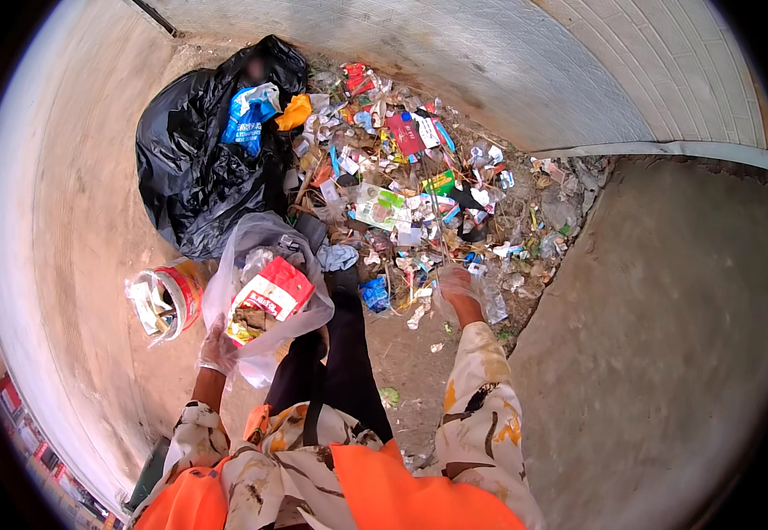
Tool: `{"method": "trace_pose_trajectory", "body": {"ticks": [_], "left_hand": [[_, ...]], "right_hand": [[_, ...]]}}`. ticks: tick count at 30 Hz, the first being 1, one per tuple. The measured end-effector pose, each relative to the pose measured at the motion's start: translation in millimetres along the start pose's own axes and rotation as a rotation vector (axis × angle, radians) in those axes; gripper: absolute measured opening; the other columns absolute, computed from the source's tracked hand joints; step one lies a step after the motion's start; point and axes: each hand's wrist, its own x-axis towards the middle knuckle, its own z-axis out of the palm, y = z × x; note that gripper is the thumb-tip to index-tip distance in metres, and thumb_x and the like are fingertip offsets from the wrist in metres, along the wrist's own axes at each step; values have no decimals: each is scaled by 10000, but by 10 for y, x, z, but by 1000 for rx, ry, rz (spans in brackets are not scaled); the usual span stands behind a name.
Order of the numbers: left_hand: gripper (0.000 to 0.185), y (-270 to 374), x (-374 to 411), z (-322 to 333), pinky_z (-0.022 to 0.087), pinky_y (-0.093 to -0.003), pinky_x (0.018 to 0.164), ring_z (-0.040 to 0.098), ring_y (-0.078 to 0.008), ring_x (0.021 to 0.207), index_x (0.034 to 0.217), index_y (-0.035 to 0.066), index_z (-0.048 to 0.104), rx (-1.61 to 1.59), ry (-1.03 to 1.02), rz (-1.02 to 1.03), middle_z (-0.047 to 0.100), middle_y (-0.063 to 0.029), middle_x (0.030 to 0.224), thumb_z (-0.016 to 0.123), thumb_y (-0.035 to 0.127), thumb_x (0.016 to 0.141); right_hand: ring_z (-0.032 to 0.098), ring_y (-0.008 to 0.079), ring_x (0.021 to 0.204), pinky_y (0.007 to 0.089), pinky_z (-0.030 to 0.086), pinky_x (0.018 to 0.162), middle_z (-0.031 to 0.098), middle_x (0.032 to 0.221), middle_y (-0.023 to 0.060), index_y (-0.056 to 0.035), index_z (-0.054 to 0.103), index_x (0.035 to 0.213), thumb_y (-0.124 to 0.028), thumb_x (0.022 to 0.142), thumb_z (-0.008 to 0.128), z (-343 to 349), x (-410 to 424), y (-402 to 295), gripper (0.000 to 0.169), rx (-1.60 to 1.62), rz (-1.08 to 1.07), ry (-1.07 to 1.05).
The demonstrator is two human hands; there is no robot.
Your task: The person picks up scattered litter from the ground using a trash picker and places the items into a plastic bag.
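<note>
My left hand [217,348], in a clear plastic glove, grips the rim of a translucent plastic bag [319,310]. Inside that bag lie a red and white package [281,286] and other scraps. My right hand [458,285], also in a clear glove, is closed around the near end of long thin metal tongs [435,218], whose far end reaches up over a heap of mixed litter [384,172]. Among the litter are a green and white packet [380,207], a dark red box [405,134] and a blue wrapper [375,295].
A large black plastic bag [185,152] with a blue wrapper on it lies at the upper left. Beside the translucent bag is a clear tub with a red label [185,298], holding scraps. A pale wall [450,59] runs behind the heap; a concrete slab [649,318] borders it on the right.
</note>
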Motion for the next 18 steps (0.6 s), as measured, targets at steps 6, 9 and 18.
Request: {"method": "trace_pose_trajectory", "body": {"ticks": [6,9,18], "left_hand": [[397,32,-81,38,441,-262,423,524,-113,602,1223,140,373,402,546,140,562,-36,940,395,314,868],[370,-200,27,393,259,-197,278,333,-63,365,1205,188,407,383,836,291,497,49,605,400,335,866],[341,-204,16,154,281,-219,270,324,-70,340,1188,199,419,424,870,215,327,72,465,390,325,873]], "right_hand": [[571,290,846,383,450,701,609,868,129,-72,632,777,-200,709,483,-152,813,413,207,0,39,167],[552,289,901,376,448,724,601,903,131,-50,616,827,-249,709,488,-523,331,424,264,108,261,-83],[551,307,911,371,447,756,584,959,152,-72,621,861,-237,703,528,545,-1368,1668,247,91,647,-472]]}}
